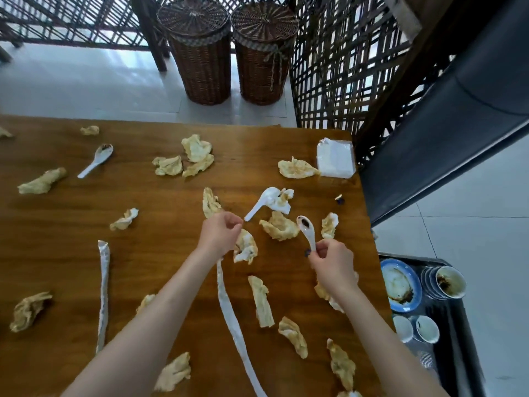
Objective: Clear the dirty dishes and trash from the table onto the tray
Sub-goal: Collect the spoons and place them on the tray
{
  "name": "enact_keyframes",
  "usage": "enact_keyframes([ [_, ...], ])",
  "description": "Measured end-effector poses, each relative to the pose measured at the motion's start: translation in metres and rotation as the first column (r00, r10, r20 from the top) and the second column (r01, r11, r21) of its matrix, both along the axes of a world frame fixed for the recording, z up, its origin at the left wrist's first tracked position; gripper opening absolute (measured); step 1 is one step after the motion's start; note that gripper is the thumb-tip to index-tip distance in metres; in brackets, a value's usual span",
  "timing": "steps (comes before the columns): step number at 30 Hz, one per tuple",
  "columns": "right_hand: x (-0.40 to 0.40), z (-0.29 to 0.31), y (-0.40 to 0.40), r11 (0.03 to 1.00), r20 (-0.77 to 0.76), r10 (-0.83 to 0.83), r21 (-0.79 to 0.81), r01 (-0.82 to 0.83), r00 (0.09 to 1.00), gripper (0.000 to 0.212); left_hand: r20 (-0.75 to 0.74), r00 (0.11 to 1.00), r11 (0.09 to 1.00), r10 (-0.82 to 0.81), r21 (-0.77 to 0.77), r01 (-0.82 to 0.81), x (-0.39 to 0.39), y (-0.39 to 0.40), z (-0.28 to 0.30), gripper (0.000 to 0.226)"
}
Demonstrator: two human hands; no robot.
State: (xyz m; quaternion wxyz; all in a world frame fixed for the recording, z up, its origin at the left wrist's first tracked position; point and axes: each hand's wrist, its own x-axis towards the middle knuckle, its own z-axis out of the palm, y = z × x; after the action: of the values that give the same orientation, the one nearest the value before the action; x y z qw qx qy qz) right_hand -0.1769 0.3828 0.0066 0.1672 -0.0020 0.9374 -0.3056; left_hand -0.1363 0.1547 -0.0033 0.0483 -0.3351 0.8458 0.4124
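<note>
We see a tabletop (71,230) of brown wood, its grain plain and its finish smooth with a soft sheen where light falls. Crumpled napkins (197,149) of thin paper lie creased and matt, yellowed with stains. The spoon (307,232) in the right hand (333,263) looks like glazed white ceramic, glossy, with a dark smear in its bowl. A long paper sleeve (233,325) hangs from the left hand (220,229), white and matt. The tray (458,353) looks like black plastic, dull. The blue-rimmed plate (400,285) on it is shiny glazed ware. Two baskets (200,53) are rough brown wicker.
</note>
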Motion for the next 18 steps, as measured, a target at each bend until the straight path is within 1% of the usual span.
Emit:
enact_keyframes([
  [3,-0.01,-0.006,-0.015,0.998,0.005,-0.053,-0.016,0.053,0.999,0.018,0.018,0.997,0.993,-0.072,-0.097,0.073,-0.023,-0.005,-0.009,0.018],
  [7,-0.015,-0.012,-0.026,0.997,0.01,-0.077,-0.026,0.077,0.997,0.017,0.031,0.987,0.961,-0.159,-0.223,0.162,-0.043,-0.005,-0.019,0.021],
  [9,-0.017,-0.015,-0.026,0.996,0.011,-0.087,-0.032,0.087,0.996,0.016,0.038,0.983,0.937,-0.181,-0.298,0.184,-0.054,-0.002,-0.021,0.022],
  [11,-0.017,-0.017,-0.025,0.994,0.012,-0.102,-0.036,0.103,0.995,0.015,0.057,0.98,0.919,-0.193,-0.34,0.201,-0.064,0.002,-0.022,0.023],
  [14,-0.017,-0.017,-0.021,0.992,0.028,-0.116,-0.053,0.117,0.993,0.015,0.086,0.979,0.913,-0.187,-0.353,0.205,-0.073,0.008,-0.023,0.02],
  [18,-0.017,-0.013,-0.013,0.989,0.025,-0.124,-0.077,0.126,0.992,0.021,0.077,0.988,0.945,-0.132,-0.293,0.149,-0.072,0.009,-0.022,0.016],
])
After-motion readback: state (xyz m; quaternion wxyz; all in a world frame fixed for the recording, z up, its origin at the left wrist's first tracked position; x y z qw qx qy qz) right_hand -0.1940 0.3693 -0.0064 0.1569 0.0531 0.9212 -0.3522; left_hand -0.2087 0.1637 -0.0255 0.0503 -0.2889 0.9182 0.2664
